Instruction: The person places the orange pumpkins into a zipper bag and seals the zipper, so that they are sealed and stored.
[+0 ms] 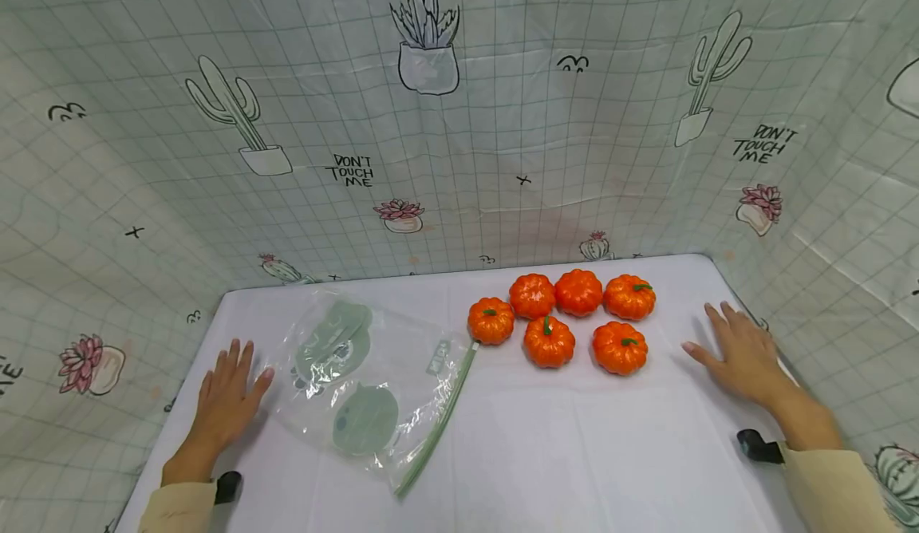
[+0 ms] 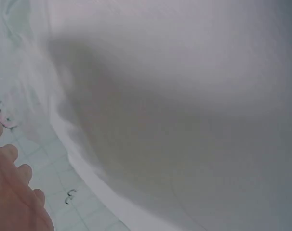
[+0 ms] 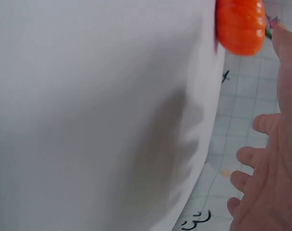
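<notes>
My left hand [image 1: 224,401], fingers spread and holding nothing, is at the table's left side, its thumb close to a clear zip bag [image 1: 412,381]. The bag lies flat, with pale green printed shapes and a green zip strip [image 1: 438,429] along its right edge. On the right side my right hand [image 1: 747,357] is likewise spread, with no thing in it. Several small glossy orange pumpkins lie in the middle back; the nearest to that hand are a back-row pumpkin [image 1: 629,297] and a front pumpkin [image 1: 620,349]. One pumpkin [image 3: 240,26] also shows past the thumb in the right wrist view.
A white cloth covers the table [image 1: 531,453]. Behind it and at both sides hangs a grid-patterned curtain [image 1: 474,134] printed with cacti and potted plants. Other pumpkins, such as the leftmost pumpkin [image 1: 491,321], sit just by the bag's upper right corner.
</notes>
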{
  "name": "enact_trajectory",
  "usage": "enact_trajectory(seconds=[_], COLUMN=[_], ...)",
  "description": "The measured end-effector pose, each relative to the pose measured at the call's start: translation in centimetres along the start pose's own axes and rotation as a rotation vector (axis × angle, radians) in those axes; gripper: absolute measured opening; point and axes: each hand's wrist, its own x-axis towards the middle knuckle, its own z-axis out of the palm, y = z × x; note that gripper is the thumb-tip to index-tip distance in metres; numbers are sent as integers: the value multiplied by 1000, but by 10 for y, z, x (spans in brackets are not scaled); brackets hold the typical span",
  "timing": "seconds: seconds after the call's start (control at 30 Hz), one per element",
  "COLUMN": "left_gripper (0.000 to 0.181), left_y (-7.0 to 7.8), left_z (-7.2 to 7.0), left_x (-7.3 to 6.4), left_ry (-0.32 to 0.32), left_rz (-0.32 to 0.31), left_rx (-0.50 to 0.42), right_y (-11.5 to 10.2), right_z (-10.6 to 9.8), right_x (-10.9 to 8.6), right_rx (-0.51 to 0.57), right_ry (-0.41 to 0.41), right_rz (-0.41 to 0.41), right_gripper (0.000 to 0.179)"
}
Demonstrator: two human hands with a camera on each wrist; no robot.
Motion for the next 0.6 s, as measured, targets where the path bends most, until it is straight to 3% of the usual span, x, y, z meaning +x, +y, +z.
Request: enact_trajectory(seconds=[0.6], left_gripper=[78], left_y=[35], left_z=[8], left_x=[-4], left_ry=[44], left_rz=[102], left_rx=[-13], right_y=[-56], right_z=[0], right_x=[-5], right_rx=[48], right_ry=[11], right_rz=[-62], right_gripper=[87])
